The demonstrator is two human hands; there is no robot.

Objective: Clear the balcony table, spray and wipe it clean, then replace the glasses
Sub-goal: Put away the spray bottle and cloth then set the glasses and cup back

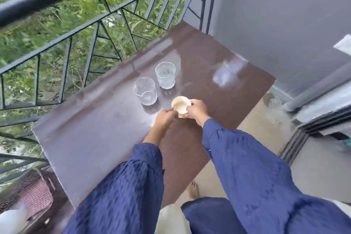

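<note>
We stand on a home balcony; a dark railing [91,23] fences it from wild grass [47,15]; grey wall [275,15], sliding-door track [296,138] behind.

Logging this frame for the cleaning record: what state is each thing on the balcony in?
Glass near the railing: upright, empty, on the table.
Second glass: upright, empty, on the table.
Cream bowl: empty, gripped by both hands.
Left hand: on the bowl.
Right hand: on the bowl.
Table: streaky sheen.
</note>
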